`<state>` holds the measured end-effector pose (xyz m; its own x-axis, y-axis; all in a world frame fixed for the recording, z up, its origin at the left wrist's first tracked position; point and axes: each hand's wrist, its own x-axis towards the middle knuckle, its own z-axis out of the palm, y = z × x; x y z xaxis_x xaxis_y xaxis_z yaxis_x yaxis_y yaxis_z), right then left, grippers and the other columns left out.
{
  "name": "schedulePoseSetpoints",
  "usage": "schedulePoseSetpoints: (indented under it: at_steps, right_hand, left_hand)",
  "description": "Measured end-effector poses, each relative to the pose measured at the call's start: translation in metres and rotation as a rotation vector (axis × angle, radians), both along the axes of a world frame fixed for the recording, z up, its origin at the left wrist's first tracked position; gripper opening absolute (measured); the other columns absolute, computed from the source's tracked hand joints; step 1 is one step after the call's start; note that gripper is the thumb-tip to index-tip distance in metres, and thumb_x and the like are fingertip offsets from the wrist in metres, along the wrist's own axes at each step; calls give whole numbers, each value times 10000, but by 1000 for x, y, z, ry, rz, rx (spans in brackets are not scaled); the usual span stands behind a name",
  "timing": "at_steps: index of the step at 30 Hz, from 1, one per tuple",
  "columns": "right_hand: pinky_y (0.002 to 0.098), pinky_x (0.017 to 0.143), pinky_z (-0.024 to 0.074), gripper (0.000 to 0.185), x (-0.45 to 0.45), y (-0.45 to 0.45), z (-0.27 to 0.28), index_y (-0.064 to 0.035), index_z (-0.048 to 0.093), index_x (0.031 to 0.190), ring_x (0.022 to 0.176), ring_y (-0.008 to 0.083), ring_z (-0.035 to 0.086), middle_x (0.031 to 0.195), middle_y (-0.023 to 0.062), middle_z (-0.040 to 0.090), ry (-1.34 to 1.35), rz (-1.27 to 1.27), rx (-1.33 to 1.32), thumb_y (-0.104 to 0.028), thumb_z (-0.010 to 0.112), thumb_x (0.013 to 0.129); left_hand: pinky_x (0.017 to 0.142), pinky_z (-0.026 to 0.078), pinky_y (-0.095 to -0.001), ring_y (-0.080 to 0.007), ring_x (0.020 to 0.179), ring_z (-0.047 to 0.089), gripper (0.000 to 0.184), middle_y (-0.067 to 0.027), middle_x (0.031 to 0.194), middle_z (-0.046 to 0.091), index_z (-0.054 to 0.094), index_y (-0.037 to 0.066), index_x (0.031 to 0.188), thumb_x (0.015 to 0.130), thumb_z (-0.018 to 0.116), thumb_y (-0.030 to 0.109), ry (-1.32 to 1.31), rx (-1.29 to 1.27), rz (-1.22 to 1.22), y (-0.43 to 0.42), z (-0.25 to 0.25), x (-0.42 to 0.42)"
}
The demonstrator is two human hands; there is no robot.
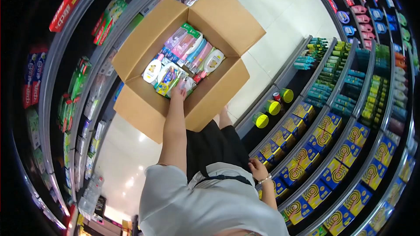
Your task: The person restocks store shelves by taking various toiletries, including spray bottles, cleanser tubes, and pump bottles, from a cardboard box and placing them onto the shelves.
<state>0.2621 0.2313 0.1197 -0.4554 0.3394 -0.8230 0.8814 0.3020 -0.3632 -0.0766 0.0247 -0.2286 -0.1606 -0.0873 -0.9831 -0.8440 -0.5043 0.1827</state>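
My left hand point(178, 91) reaches down into an open cardboard box point(210, 24). Its fingers are drawn together at the near edge of the contents, beside a whitish packet point(189, 84); what they grip is too small to make out. Close by lie a yellow and blue packet point(167, 78), a white bottle point(152, 71) on the left and another white bottle point(214, 61) on the right. Pink and purple packs point(183, 43) fill the far side. My right hand point(259, 169), with a bracelet at the wrist, hangs by my hip near the shelf, fingers loosely apart and holding nothing.
Along the right, tiered shelves carry blue and yellow boxes point(302, 159), green bottles point(321, 81) and yellow-lidded tubs point(260, 120). On the left, a shelf rack holds toothpaste-like boxes point(78, 78). Pale floor tiles point(275, 0) show between them. Clear bottles point(91, 196) stand at lower left.
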Motion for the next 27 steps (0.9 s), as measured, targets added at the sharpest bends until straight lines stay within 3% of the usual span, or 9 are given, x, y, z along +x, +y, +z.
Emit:
schedulePoseSetpoints:
  at_steps: [3, 5, 7, 9, 11, 17, 21, 24, 27]
  right_hand:
    - [299, 681, 463, 264, -13, 15, 6, -2, 507, 1021, 763, 234, 586, 828, 148, 595, -16, 62, 42, -152, 528, 806]
    - [304, 687, 465, 264, -18, 25, 10, 0, 509, 1018, 763, 242, 587, 831, 152, 595, -28, 130, 87, -153, 532, 804]
    - [315, 685, 466, 254, -25, 40, 10, 0, 514, 1010, 759, 254, 591, 830, 162, 595, -12, 144, 52, -149, 530, 804]
    - [323, 678, 465, 250, -41, 53, 9, 1, 515, 1005, 758, 258, 594, 833, 164, 597, -34, 216, 55, -149, 525, 806]
    - [286, 680, 454, 251, -66, 65, 7, -10, 506, 1016, 757, 207, 585, 830, 124, 600, -94, 352, 42, -151, 530, 809]
    - [335, 612, 451, 247, -181, 90, -18, -2, 519, 977, 665, 274, 566, 727, 153, 576, 123, 716, -70, -155, 543, 786]
    - [329, 635, 454, 198, -277, 88, -51, -26, 536, 958, 715, 280, 579, 753, 142, 588, 543, 768, -220, -112, 530, 780]
    - [267, 659, 456, 185, -348, 64, -92, -43, 543, 961, 717, 179, 583, 809, 70, 614, 558, 496, -705, -147, 495, 816]
    - [285, 637, 468, 178, -422, 26, -143, -77, 533, 941, 728, 201, 586, 830, 92, 598, -34, -90, -1018, -185, 520, 801]
  left_hand:
    - [589, 489, -266, -240, 726, 539, 238, -122, 887, 481, 472, 31, 947, 757, 504, 171, -146, 105, 245, -11, -28, 3]
    - [549, 476, -269, -190, 603, 538, 245, -87, 818, 507, 484, 111, 925, 748, 541, 271, -116, 13, 195, -12, -44, 7]
    - [572, 489, -311, -220, 643, 558, 293, -105, 831, 544, 508, 66, 911, 728, 564, 288, -110, -37, 418, -10, -60, 20]
    - [598, 490, -336, -244, 696, 568, 335, -143, 855, 573, 525, 24, 884, 708, 585, 302, 145, -581, -498, -13, -108, 40]
    - [601, 467, -350, -223, 687, 546, 292, -169, 817, 572, 530, 5, 844, 662, 633, 209, -63, -668, 110, 13, -56, 19]
    - [570, 503, -373, -226, 732, 577, 421, -100, 819, 549, 397, 101, 1126, 749, 561, 191, 315, -683, 354, 50, -13, 34]
    - [431, 446, -247, -173, 558, 525, 358, -109, 800, 500, 406, 70, 997, 694, 592, 119, 351, 80, 283, 23, 153, 28]
    - [508, 482, -278, -141, 620, 534, 231, -64, 722, 515, 453, 83, 933, 775, 566, 208, 347, 324, 343, 10, 199, 53]
    - [550, 484, -274, -148, 659, 546, 219, -76, 803, 539, 468, 56, 938, 806, 550, 210, 447, 319, 506, 16, 241, 83]
